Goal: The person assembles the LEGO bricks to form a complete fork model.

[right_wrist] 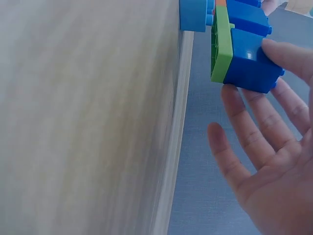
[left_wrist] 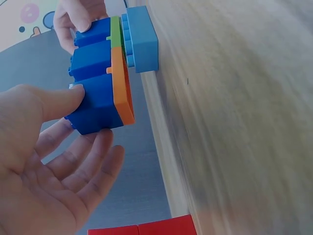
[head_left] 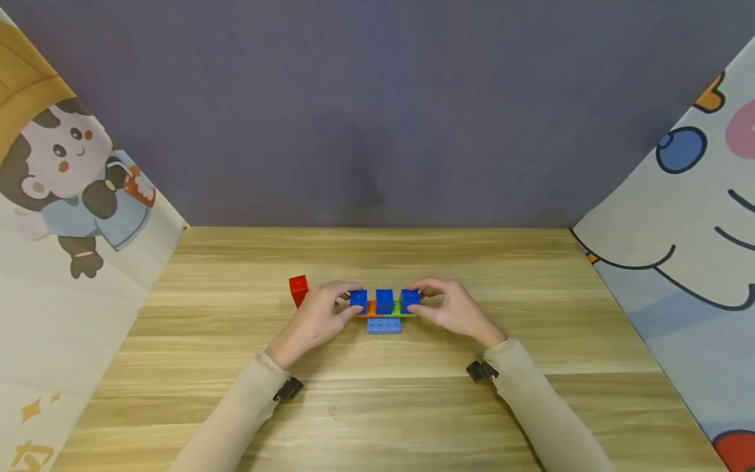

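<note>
Three dark blue bricks stand in a row on an orange plate (left_wrist: 120, 83) and a green plate (right_wrist: 222, 49). Under the plates is a light blue brick (head_left: 384, 326); some of its studs show below them, and I cannot tell whether they are fully joined. My left hand (head_left: 318, 314) pinches the left blue brick (left_wrist: 98, 105) between thumb and fingers. At the other end, my right hand (head_left: 451, 308) pinches the right blue brick (right_wrist: 252, 61). The middle blue brick (head_left: 385, 301) sits between the hands, untouched.
A red block (head_left: 299, 290) stands on the wooden table (head_left: 377, 406), just beyond the left hand. A grey panel (head_left: 377, 118) rises behind the table. Panels with cartoon prints line both sides.
</note>
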